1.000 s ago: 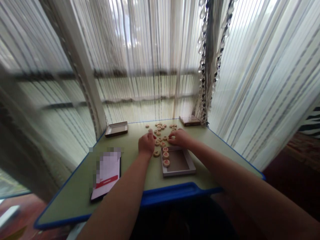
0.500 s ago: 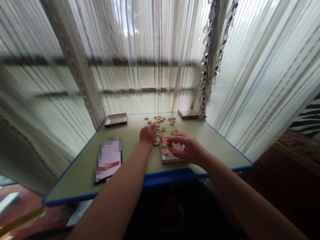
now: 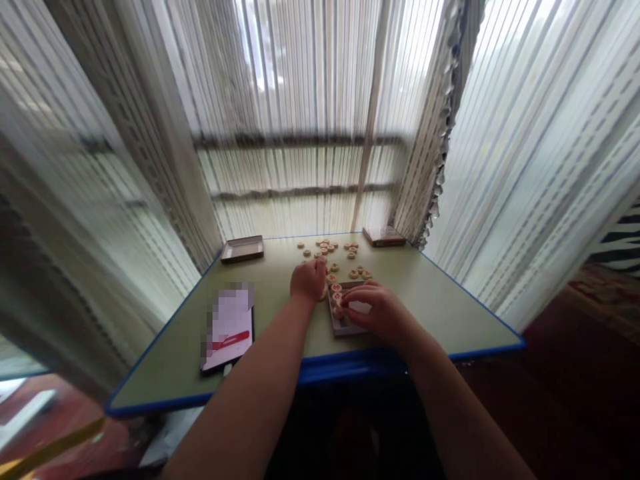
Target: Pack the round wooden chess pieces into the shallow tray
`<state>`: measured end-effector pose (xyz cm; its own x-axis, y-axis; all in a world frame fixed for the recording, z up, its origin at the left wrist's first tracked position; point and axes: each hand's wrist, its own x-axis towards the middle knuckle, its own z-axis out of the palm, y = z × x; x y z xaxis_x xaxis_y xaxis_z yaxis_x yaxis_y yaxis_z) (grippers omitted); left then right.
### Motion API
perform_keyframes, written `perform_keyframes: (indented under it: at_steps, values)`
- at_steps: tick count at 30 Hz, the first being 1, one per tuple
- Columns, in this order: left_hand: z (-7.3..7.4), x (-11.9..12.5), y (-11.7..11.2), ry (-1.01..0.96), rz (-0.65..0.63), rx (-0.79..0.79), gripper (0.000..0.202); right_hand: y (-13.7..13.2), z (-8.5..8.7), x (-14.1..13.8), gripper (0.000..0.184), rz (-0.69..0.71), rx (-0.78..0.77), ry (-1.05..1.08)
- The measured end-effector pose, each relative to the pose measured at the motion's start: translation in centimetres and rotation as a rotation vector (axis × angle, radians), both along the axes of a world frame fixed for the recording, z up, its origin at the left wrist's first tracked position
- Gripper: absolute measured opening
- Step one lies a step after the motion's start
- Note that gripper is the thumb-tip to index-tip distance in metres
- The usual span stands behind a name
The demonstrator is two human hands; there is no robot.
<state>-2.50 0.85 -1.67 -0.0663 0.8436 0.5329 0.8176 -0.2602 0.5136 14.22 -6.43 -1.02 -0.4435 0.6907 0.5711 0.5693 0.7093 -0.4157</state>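
**Right hand** [image 3: 376, 312]: a second ago it was on the loose pieces beyond the tray's far edge. It has since drawn back and now lies over the tray, palm down. Its fingers [image 3: 353, 304] are curled, with the tips just beside the column of discs. I cannot tell whether they pinch a disc, because your knuckles cover it.

**Left hand** [image 3: 309, 280]: it has barely moved and sits just left of the tray's far corner, at the near fringe of the loose pieces. Its fingers are folded under, back of the hand up. I cannot tell whether it holds anything.

**Tray** [image 3: 344, 329]: shallow and pale-rimmed, near the table's front edge, mostly hidden by your right hand.

**Discs in tray** [image 3: 337, 298]: a short column along the left wall, red marks up. It looks much as it did a second ago, so the filling stands early.

**Loose discs** [image 3: 327, 249]: scattered beyond both hands, and they outnumber those in the tray.

**Table** [image 3: 440, 300]: green top with a blue rim.

**Phone** [image 3: 229, 328]: lies well to the left.

**Lid** [image 3: 243, 248]: at the far left corner.

**Flat box** [image 3: 384, 236]: at the far right corner.
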Motion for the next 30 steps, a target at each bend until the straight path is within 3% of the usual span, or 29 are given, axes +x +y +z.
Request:
perform_keyframes:
  at_steps: [7, 23, 30]
  values:
    - [-0.1, 0.1, 0.3, -0.007, 0.007, 0.001, 0.053, -0.2, 0.0, 0.0, 0.012, 0.069, 0.024, -0.129]
    - [-0.2, 0.0, 0.6, 0.003, 0.009, -0.055, 0.049, 0.1, -0.5, 0.1, 0.012, -0.010, -0.015, -0.110]
    - [-0.1, 0.0, 0.7, -0.048, -0.002, -0.073, 0.047, -1.1, 0.4, 0.1, 0.019, -0.051, 0.059, 0.067]
